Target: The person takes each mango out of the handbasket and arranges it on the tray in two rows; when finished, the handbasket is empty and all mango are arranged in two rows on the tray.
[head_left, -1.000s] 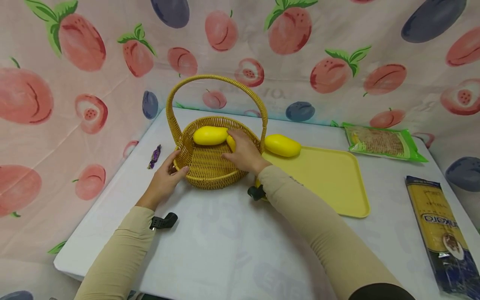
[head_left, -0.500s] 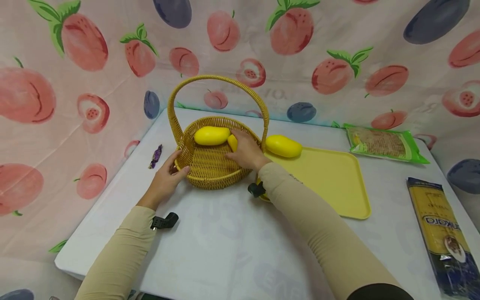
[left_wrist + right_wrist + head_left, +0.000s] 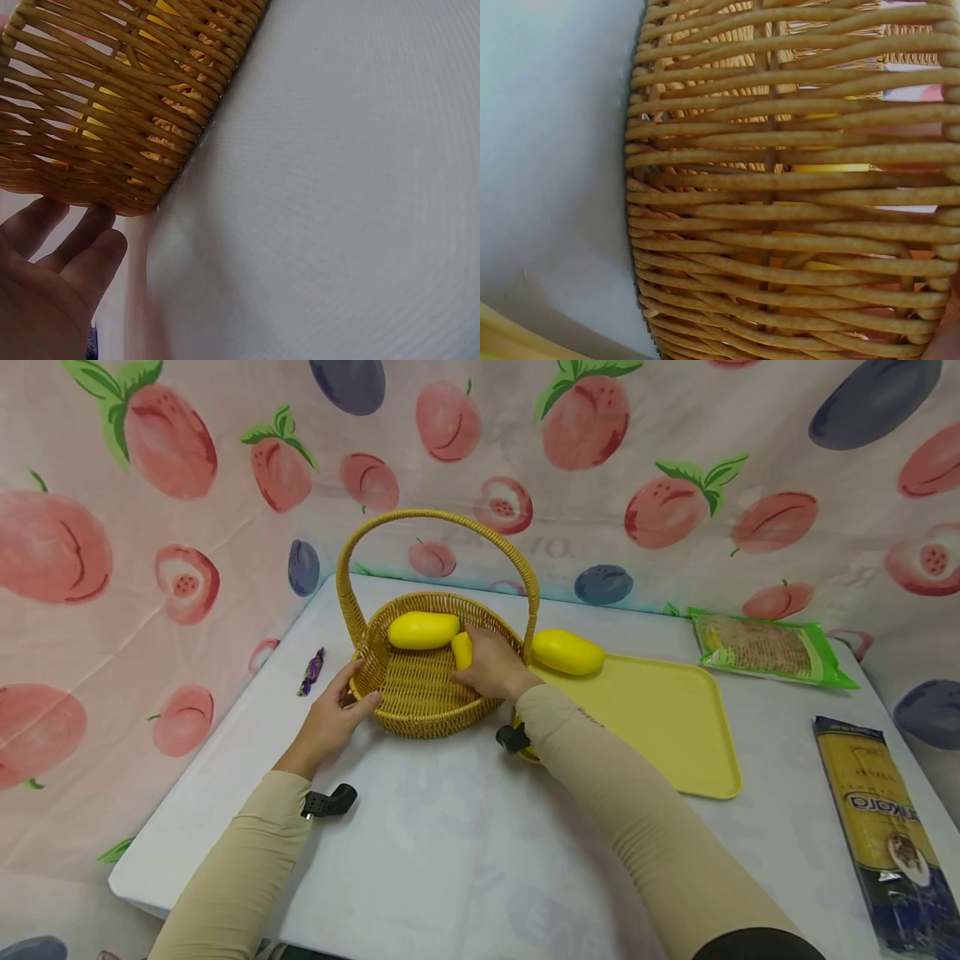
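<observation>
A yellow wicker basket (image 3: 427, 722) with a tall arched handle stands on the table. One smooth yellow mango (image 3: 422, 632) lies inside, against the back wall. My right hand (image 3: 491, 662) reaches under the handle into the basket and grips a second mango (image 3: 462, 651), mostly hidden behind the fingers. In the right wrist view, the basket's woven side (image 3: 780, 195) covers most of that work. My left hand (image 3: 335, 710) holds the basket's left rim, thumb toward the front; the left wrist view has its fingertips (image 3: 112, 244) right at the rim.
Another mango (image 3: 567, 652) rests right of the basket, by the back edge of a yellow tray (image 3: 667, 718). A purple-wrapped candy (image 3: 311, 672) lies to the left. At the right are a green-edged food packet (image 3: 768, 647) and a yellow and blue pasta bag (image 3: 877, 810).
The fingers of my right hand have shifted slightly on the mango in the basket, and more of it shows between thumb and fingers. The left hand and basket hold still.
</observation>
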Available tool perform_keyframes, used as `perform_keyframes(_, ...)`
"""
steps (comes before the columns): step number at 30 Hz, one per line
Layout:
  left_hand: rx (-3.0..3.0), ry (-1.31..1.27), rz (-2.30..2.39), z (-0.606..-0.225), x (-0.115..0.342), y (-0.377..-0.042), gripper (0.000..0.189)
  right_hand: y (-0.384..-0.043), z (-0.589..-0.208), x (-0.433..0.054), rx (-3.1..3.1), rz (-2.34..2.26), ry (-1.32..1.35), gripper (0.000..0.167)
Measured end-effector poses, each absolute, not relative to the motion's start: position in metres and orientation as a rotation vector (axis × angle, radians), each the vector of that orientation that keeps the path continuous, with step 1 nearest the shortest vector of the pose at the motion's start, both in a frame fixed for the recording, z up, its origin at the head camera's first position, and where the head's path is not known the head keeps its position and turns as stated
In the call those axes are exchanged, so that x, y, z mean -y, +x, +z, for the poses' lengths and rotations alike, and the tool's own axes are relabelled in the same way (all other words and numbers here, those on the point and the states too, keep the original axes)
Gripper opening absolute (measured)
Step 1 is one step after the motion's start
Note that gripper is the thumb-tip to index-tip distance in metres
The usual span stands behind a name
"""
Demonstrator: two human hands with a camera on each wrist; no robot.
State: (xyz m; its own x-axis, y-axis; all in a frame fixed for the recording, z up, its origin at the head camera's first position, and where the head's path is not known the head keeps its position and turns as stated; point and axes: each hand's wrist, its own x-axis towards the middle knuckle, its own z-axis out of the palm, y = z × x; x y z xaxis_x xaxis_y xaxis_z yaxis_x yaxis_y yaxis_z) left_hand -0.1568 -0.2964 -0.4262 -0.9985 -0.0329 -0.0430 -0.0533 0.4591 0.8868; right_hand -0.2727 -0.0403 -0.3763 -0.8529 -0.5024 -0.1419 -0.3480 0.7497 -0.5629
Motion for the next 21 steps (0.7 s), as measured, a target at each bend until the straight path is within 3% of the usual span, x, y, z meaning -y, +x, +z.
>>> perform_keyframes(21, -2.685, -0.093, 1.584, -0.4292, 0.2978, -0.1588, 0.075, -0.2738, -0.3794, 0.0408, -2.666, -0.738, -0.727, 0.087)
